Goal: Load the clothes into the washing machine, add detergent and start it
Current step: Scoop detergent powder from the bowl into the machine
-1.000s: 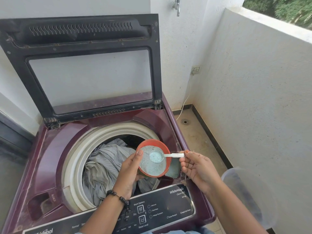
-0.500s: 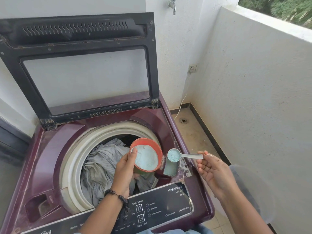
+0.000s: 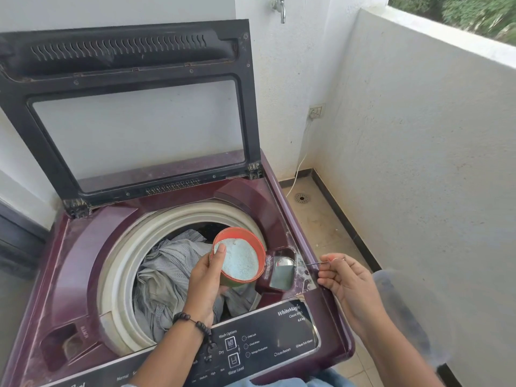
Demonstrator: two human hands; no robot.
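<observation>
Orange tub (image 3: 240,254) of pale blue detergent powder sits in my left hand (image 3: 205,284), thumb hooked over the near rim and fingers wrapped underneath, tilted a bit toward me. I'm holding it right over the drum opening of the washing machine (image 3: 83,255), at the right side of the cream-coloured ring. Grey clothes (image 3: 167,272) are piled in the drum below it, bunched up and filling most of what I can see of the tub.

My right hand (image 3: 344,277) is pinching the thin handle of the little measuring scoop (image 3: 284,262) between thumb and fingertips. The scoop's bowl is turned on its side down in the detergent compartment (image 3: 282,277), that small rectangular pocket in the maroon top just right of the drum. Can't tell how much powder is in the pocket, it just looks greyish in there.

Lid (image 3: 134,107) is standing fully open against the back wall. Control panel (image 3: 265,342) is along the front edge, my left forearm crossing over it, beaded bracelet (image 3: 192,322) on that wrist.
</observation>
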